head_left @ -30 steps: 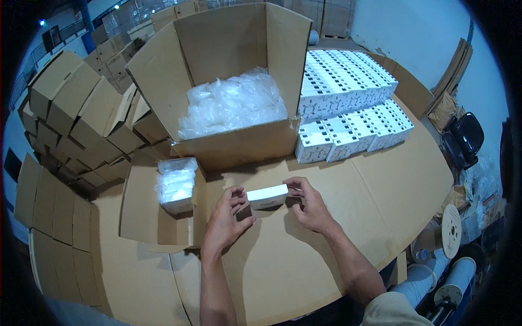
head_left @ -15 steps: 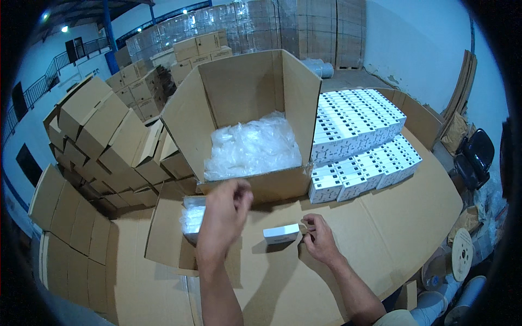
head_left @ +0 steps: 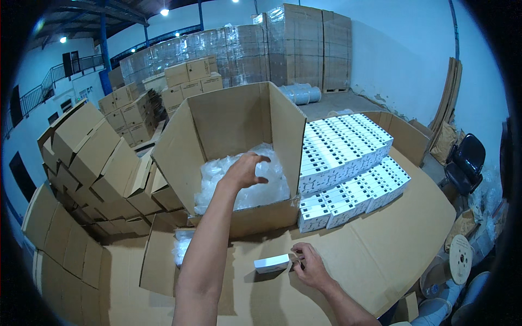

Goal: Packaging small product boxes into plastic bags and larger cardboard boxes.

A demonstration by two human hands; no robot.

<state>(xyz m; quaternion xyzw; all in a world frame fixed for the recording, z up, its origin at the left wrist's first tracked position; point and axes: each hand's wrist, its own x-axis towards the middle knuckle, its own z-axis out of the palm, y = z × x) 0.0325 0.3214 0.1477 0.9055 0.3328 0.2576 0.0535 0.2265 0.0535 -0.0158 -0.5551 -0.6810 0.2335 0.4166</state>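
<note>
My left hand [head_left: 247, 171] reaches into a large open cardboard carton [head_left: 234, 111], fingers spread and holding nothing visible. Just below it lies a heap of clear plastic bags [head_left: 274, 182]; whether the fingertips touch them I cannot tell. On the cardboard-covered table, a small white box [head_left: 272, 264] lies on its side. My right hand [head_left: 311, 265] pinches this box at its right end, where a flap seems to stick out between thumb and fingers.
Rows of white printed boxes [head_left: 345, 155] are stacked right of the carton. A smaller carton [head_left: 157, 255] with plastic-wrapped items [head_left: 182, 244] stands left, partly behind my left forearm. Brown cartons [head_left: 95, 163] pile up farther left. A black chair [head_left: 466, 160] and a cable reel [head_left: 460, 259] stand at right.
My left hand has moved up and forward from the carton's front edge to over the plastic bags, and its fingers have spread. My right hand stays at the small box. The view has tilted up.
</note>
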